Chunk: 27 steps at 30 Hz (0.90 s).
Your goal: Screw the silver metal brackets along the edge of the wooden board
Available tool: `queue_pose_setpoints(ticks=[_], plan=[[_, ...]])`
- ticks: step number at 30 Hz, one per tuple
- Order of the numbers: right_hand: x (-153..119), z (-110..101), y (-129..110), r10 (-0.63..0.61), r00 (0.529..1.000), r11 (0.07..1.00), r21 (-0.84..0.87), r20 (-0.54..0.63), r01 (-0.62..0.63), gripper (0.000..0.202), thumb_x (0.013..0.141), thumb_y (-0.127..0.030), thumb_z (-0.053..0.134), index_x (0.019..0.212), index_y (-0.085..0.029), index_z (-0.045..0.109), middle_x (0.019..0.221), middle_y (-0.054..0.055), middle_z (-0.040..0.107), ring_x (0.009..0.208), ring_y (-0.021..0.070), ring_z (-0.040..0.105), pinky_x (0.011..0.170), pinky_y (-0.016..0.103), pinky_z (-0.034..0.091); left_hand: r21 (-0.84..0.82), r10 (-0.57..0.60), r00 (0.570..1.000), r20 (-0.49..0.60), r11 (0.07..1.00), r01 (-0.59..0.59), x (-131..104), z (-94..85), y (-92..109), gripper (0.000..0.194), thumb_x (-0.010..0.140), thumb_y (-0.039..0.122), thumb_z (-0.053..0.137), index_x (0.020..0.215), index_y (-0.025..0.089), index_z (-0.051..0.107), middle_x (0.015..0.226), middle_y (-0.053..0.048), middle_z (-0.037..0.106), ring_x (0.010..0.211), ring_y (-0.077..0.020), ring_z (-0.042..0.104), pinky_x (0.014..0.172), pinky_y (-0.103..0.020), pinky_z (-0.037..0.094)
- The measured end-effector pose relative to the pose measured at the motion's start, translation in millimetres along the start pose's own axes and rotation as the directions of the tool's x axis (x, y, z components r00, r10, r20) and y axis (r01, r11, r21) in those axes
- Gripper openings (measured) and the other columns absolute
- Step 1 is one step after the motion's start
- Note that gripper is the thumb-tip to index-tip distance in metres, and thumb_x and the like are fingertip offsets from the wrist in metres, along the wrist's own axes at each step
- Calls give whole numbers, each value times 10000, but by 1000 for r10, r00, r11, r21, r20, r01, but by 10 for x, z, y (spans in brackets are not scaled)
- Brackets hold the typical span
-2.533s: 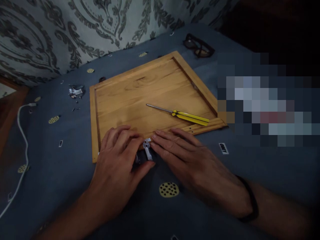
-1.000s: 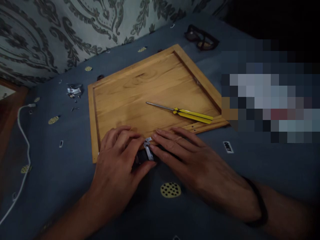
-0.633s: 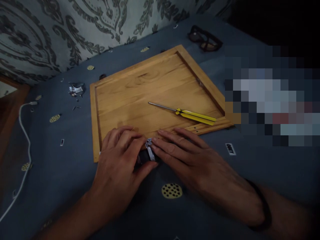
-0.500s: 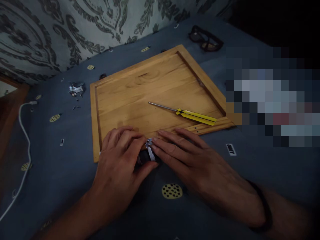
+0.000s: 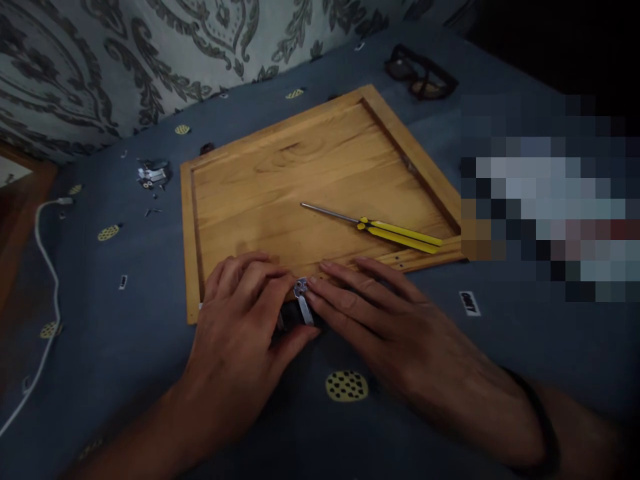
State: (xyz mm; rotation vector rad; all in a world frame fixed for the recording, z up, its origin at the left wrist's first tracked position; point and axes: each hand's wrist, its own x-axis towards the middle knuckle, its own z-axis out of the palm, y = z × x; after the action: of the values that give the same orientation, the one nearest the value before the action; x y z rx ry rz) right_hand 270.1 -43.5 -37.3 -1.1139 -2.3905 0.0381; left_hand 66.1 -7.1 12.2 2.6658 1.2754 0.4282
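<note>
A small silver metal fitting with a holed plate and a short arm sits at the near edge of a framed wooden panel. My left hand curls around it, with fingers over the panel edge and the thumb below the fitting's arm. A dark part shows between that thumb and the fingers; its kind is unclear. My right hand lies with fingers stretched along the panel's near edge, the index fingertip touching the fitting. A yellow-handled screwdriver rests on the panel beyond my right hand.
Silver metal pieces and loose screws lie left of the panel. A white cable runs down the left side of the blue patterned cloth. Dark-framed glasses lie at the far right. One area at right is pixelated.
The view has shifted slightly. Both hands keep nearly the same positions around the metal fitting, and the screwdriver stays on the panel.
</note>
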Motion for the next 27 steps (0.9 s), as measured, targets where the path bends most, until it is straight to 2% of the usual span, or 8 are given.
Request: queue_pose_setpoints(ticks=[4, 11, 18, 23, 27], plan=[[-11, 24, 6, -9, 1000, 1000, -22, -8, 8, 425, 976, -85, 374, 1318, -149, 617, 1407, 90, 630, 1387, 258, 506, 1162, 534, 437, 1, 7, 1000, -10, 1000, -7, 6, 6, -4, 292, 874, 316, 732, 1099, 180, 605, 1130, -85, 671, 1194, -314, 544, 1041, -560, 458], [5, -14, 5, -3, 1000, 1000, 25, -2, 3, 430, 962, -78, 381, 1329, -116, 603, 1391, 124, 636, 1382, 265, 507, 1149, 549, 443, -14, 0, 1000, -3, 1000, 0, 10, 5, 1, 277, 881, 317, 720, 1098, 186, 606, 1126, -81, 672, 1202, -314, 544, 1047, -564, 454], [15, -41, 9, -10, 1000, 1000, 24, -9, 10, 390, 1012, -133, 342, 1283, -145, 623, 1389, 78, 641, 1361, 268, 519, 1145, 530, 442, -10, 14, 1000, 4, 1000, -14, 5, -1, -9, 297, 878, 311, 727, 1106, 165, 604, 1138, -91, 665, 1197, -315, 530, 1044, -564, 447], [0, -12, 11, -7, 1000, 1000, 28, -4, 7, 378, 991, -116, 394, 1298, -148, 611, 1416, 78, 620, 1383, 265, 490, 1160, 529, 414, 3, 11, 1000, -4, 1000, -11, 3, 14, -19, 284, 890, 338, 711, 1102, 187, 597, 1126, -75, 667, 1196, -310, 539, 1038, -548, 453], [-16, 9, 20, -23, 1000, 1000, 14, -9, 24, 382, 1017, -161, 355, 1303, -154, 608, 1421, 76, 615, 1386, 263, 473, 1161, 534, 403, 16, 22, 999, -32, 1000, -21, 2, 31, -29, 262, 905, 355, 691, 1098, 207, 593, 1117, -66, 673, 1184, -304, 554, 1031, -534, 462]])
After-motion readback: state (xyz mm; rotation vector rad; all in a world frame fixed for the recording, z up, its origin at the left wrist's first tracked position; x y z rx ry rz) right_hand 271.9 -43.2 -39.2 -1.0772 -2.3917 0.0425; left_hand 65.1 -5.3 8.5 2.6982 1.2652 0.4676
